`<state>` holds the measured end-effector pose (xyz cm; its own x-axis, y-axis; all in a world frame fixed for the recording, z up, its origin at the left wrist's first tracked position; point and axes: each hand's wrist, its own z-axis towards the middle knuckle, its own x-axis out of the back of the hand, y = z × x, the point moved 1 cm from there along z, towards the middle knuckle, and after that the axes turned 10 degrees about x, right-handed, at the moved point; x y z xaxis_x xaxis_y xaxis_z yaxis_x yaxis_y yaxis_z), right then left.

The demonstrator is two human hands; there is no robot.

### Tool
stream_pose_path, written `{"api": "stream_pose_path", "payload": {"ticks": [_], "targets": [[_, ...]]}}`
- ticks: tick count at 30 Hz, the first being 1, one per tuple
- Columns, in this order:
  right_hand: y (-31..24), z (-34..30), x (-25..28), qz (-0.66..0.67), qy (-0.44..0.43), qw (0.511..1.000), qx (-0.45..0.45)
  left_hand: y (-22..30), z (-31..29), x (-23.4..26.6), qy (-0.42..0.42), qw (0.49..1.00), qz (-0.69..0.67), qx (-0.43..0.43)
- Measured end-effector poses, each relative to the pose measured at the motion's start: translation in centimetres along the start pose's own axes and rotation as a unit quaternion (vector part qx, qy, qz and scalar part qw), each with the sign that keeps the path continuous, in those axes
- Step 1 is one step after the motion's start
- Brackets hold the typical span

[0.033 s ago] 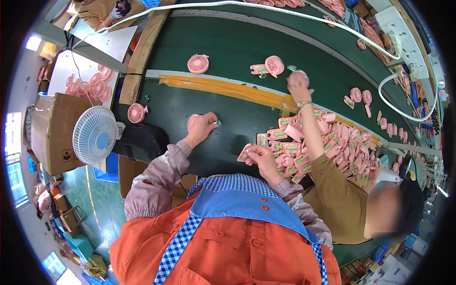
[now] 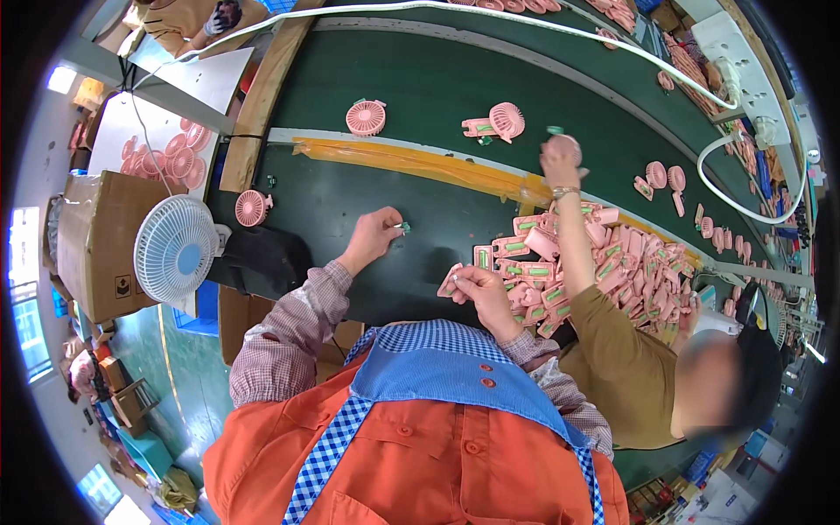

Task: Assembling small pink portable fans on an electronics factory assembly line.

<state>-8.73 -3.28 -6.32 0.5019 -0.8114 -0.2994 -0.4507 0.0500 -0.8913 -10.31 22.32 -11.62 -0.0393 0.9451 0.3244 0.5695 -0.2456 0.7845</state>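
Over the dark bench mat, my left hand (image 2: 371, 238) is closed in a pinch at a small green piece (image 2: 402, 228), like a circuit board. Its fingers hide whatever else may be in them. Lower and to the right, my right hand (image 2: 486, 293) is shut on a pink handle shell (image 2: 449, 281), gripped between thumb and fingers. A heap of pink handle shells (image 2: 612, 271), several with green strips inside, lies just right of that hand. To the left of my left hand rests a round pink fan head (image 2: 251, 208).
A co-worker's hand (image 2: 562, 168) reaches across the heap, holding a pink fan part over the green belt (image 2: 420, 79). More pink fans (image 2: 365, 117) lie on it. Yellow tape (image 2: 411, 164) runs along the bench edge. A white fan (image 2: 178, 248) stands at left.
The pink round part that showed beside my left hand is no longer visible. The co-worker's hand has shifted slightly right with its fan part. My right hand stays in place.
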Motion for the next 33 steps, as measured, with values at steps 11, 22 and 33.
{"api": "stream_pose_path", "payload": {"ticks": [11, 22, 33], "targets": [[-3.9, 0.2, -2.8, -0.074, 0.038, 0.991, 0.101, 5.8, -5.2, -3.0, -0.168, 0.925, -0.34, -0.008], [-4.4, 0.1, -2.2, -0.14, 0.033, 0.983, 0.118, 7.6, -6.9, -5.2, -0.112, 0.957, -0.249, -0.099], [-5.7, 0.3, -1.6, -0.213, 0.028, 0.964, 0.159, 8.9, -7.6, -4.8, -0.184, 0.935, -0.296, -0.058]]}}
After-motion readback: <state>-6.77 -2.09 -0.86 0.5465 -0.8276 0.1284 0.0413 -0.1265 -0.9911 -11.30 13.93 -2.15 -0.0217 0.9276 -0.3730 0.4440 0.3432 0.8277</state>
